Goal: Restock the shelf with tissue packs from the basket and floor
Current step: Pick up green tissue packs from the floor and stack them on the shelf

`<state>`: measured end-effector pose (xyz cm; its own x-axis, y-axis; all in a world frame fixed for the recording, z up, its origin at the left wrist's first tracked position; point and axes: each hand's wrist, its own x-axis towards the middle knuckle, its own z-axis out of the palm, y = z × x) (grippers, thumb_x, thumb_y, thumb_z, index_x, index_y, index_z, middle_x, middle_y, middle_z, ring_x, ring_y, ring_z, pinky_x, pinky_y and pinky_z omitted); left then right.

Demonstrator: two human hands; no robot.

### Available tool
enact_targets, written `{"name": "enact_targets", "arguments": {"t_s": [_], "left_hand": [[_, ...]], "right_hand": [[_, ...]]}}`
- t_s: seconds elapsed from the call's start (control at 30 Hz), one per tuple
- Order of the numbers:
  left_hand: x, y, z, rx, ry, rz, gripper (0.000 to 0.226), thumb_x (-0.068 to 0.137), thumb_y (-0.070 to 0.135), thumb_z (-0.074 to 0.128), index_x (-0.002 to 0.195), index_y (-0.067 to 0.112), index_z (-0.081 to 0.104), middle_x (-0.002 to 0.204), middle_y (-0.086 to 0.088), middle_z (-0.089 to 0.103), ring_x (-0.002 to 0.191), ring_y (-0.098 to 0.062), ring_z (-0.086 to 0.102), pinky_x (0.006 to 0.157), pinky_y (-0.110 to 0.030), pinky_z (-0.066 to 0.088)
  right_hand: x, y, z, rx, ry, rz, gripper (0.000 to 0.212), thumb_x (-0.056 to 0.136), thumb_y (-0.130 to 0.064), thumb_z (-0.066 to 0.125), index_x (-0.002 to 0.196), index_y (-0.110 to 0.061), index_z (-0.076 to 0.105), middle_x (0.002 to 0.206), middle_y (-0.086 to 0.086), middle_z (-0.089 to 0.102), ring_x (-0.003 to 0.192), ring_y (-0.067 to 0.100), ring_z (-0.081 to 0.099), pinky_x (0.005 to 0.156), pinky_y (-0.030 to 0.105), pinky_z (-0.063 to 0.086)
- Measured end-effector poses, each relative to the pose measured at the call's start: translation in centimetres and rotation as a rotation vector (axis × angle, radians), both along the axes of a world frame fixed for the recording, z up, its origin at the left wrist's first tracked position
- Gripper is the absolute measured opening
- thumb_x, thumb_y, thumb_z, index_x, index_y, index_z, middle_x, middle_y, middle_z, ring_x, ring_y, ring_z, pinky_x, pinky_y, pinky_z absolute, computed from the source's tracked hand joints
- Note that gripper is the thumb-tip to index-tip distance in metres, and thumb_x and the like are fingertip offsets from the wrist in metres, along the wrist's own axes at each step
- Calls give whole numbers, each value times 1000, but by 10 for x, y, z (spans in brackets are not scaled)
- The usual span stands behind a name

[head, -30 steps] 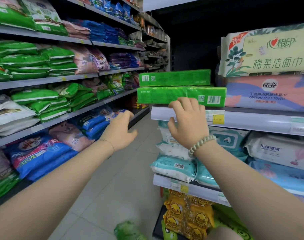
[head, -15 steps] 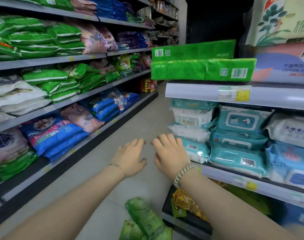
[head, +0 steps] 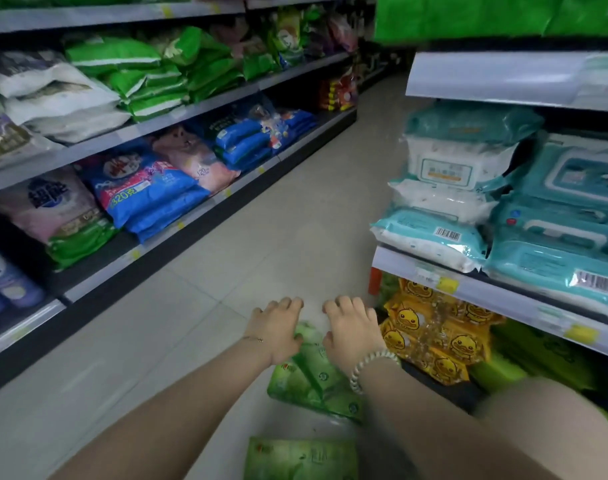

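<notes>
Green tissue packs (head: 313, 379) lie in a loose pile on the floor tiles below me, and another green pack (head: 300, 459) lies flat nearer the bottom edge. My left hand (head: 278, 332) and my right hand (head: 352, 332) hover side by side over the top of the pile, fingers spread and relaxed, holding nothing; the left thumb touches a pack. On the right shelf (head: 510, 77) above, stacked green tissue packs (head: 496, 15) show at the top edge.
Wet-wipe packs (head: 468, 209) fill the right unit's middle shelf, with yellow duck packs (head: 437, 334) below. The left shelving (head: 164, 123) holds green, white, blue and pink bagged goods. A tiled aisle floor (head: 295, 220) runs ahead between both units.
Both hands have dropped from the upper right shelf's edge down to the green packs on the floor, and my view has tilted downward with them.
</notes>
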<state>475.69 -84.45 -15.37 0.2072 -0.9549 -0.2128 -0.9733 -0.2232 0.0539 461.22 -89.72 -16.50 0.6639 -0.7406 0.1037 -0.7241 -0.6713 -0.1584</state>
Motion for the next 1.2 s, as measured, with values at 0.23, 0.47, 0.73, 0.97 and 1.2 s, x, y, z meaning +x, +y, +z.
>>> {"name": "enact_targets", "arguments": {"t_s": [0.23, 0.47, 0.73, 0.97, 1.2], "left_hand": [[6, 18, -60, 143, 55, 95, 55, 90, 35, 53, 137, 17, 30, 139, -6, 41, 124, -28, 43, 97, -43, 37], [1, 34, -113, 227, 182, 202, 54, 88, 31, 53, 136, 17, 32, 136, -6, 43, 122, -28, 44, 95, -43, 38], [-20, 67, -169, 358, 272, 311, 57, 88, 34, 55, 137, 18, 32, 136, -5, 43, 124, -28, 45, 96, -43, 39], [-20, 89, -203, 424, 330, 409, 55, 86, 34, 57, 133, 17, 35, 133, -6, 45, 122, -29, 46, 94, -41, 41], [-21, 103, -233, 465, 449, 540, 58, 85, 34, 58, 135, 16, 35, 136, -7, 45, 123, -29, 49, 98, -41, 44]], "right_hand": [[8, 26, -62, 326, 128, -92, 51, 85, -27, 52, 132, -18, 37, 134, 5, 38, 127, 27, 32, 100, 42, 29], [7, 53, -114, 511, 209, -157, 57, 88, -29, 50, 140, -16, 30, 144, 8, 30, 135, 29, 24, 109, 44, 25], [6, 68, -144, 649, 256, -243, 58, 88, -29, 51, 139, -14, 29, 145, 9, 29, 133, 29, 24, 106, 41, 29], [18, 65, -166, 837, 280, -382, 68, 87, -29, 53, 146, -10, 23, 151, 12, 23, 137, 31, 22, 110, 45, 29], [6, 64, -198, 958, 270, -500, 62, 86, -28, 55, 142, -14, 33, 147, 9, 32, 134, 31, 31, 106, 45, 33]]}}
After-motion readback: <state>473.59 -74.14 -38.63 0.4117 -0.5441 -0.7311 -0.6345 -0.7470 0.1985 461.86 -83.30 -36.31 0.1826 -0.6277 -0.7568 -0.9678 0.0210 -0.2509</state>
